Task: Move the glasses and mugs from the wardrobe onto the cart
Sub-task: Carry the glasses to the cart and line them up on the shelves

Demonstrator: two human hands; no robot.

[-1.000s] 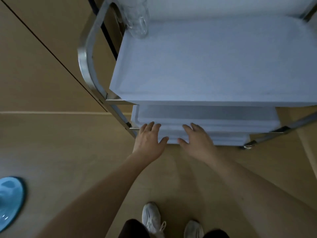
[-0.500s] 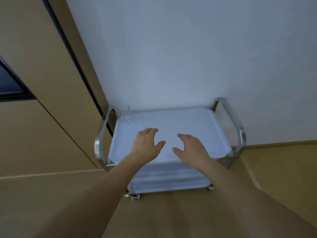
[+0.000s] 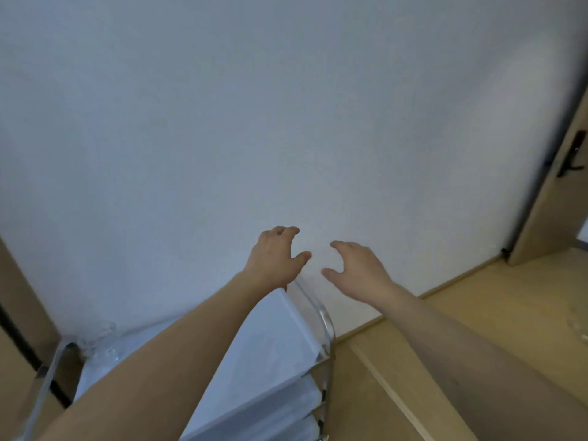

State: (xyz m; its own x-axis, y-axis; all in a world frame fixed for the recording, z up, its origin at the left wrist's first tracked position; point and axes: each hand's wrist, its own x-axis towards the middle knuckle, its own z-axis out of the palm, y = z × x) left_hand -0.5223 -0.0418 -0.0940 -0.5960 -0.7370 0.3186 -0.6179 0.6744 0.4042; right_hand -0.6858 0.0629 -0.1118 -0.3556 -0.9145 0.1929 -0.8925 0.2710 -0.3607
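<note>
The white cart (image 3: 270,342) with chrome side handles stands against the wall at the lower left, its lower shelves showing at the bottom. A clear glass (image 3: 101,342) stands in the far left corner of its top shelf. My left hand (image 3: 275,257) is held up above the cart's right end, fingers spread and curled, holding nothing. My right hand (image 3: 358,268) hovers beside it in front of the wall, also empty with fingers apart. My left forearm hides much of the top shelf. The wardrobe's shelves are not in view.
A plain white wall (image 3: 254,122) fills most of the view. A wooden door (image 3: 553,198) with a dark handle stands at the right edge. Wood panelling (image 3: 19,297) flanks the cart at the left. Wooden floor (image 3: 477,313) lies to the right.
The view has swung up and to the right, from the cart's shelves to the wall. Both empty hands now sit past the cart's right end instead of over its shelf.
</note>
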